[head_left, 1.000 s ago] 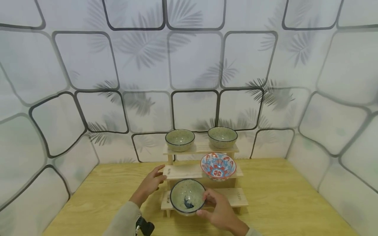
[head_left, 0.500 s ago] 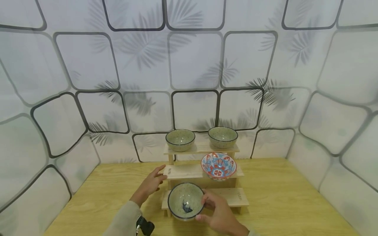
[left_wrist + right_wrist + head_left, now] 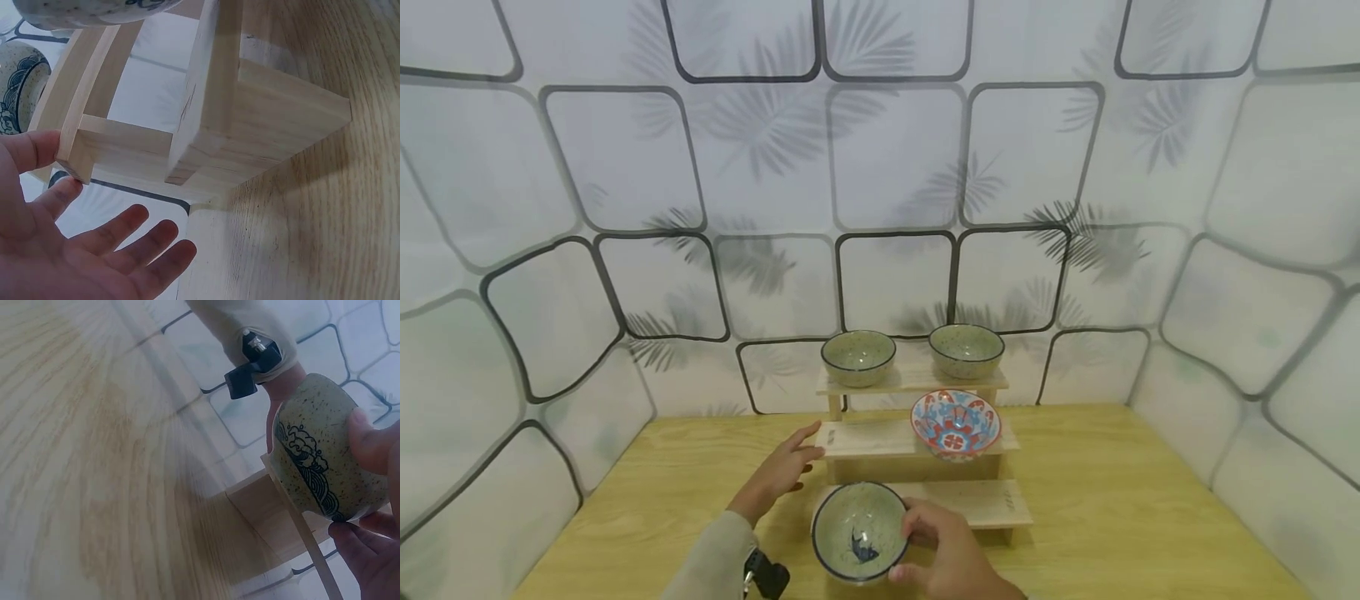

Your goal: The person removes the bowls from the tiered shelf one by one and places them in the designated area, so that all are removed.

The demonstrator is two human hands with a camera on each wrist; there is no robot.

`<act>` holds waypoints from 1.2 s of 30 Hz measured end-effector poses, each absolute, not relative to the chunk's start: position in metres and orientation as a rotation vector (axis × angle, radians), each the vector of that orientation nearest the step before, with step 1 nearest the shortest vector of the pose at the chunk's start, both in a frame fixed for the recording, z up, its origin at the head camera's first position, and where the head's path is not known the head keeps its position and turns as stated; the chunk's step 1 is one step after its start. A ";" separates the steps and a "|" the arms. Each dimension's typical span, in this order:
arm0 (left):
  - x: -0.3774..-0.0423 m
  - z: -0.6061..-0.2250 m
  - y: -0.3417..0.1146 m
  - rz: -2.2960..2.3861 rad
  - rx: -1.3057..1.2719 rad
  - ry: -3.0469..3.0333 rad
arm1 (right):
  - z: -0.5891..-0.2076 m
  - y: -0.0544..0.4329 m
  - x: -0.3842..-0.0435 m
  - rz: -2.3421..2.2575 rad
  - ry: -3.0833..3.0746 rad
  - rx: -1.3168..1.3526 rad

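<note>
In the head view, my right hand point(image 3: 951, 550) grips a speckled grey-green bowl point(image 3: 859, 521) by its right side, thumb near and fingers behind. This bowl has a dark blue rim and a blue fish inside; it overlaps the left front of the lowest shelf. Blue wave patterns show on the bowl's outside point(image 3: 319, 450) in the right wrist view. With thumb and index finger, my left hand point(image 3: 778, 471) pinches the left end of the middle shelf of a three-step wooden stand point(image 3: 872, 437). Its other fingers point(image 3: 150, 240) spread out below the board in the left wrist view.
Two matching green bowls, one on the left point(image 3: 857, 358) and one on the right point(image 3: 966, 350), stand on the top shelf. A red, blue and white patterned bowl point(image 3: 955, 423) sits at the middle shelf's right. Patterned curtains point(image 3: 895, 167) enclose the wood-grain table point(image 3: 1120, 492).
My right hand has drawn the green bowl toward me and slightly left, baring more of the lowest shelf. My left hand stays at the middle shelf's end.
</note>
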State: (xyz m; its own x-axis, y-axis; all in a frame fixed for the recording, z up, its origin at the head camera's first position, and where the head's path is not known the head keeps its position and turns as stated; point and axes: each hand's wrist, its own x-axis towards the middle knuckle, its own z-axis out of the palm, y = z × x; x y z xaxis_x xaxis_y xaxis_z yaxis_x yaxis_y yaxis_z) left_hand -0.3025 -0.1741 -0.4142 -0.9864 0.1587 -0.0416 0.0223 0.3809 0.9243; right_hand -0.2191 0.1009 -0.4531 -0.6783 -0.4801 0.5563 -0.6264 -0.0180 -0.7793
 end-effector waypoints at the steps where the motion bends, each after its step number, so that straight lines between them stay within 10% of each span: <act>1: -0.302 -0.414 -0.175 1.676 0.165 2.495 | -0.453 0.100 -0.218 1.826 -2.102 1.218; 36: -0.299 -0.410 -0.180 1.559 0.169 2.461 | -0.471 0.094 -0.211 1.969 -2.387 1.218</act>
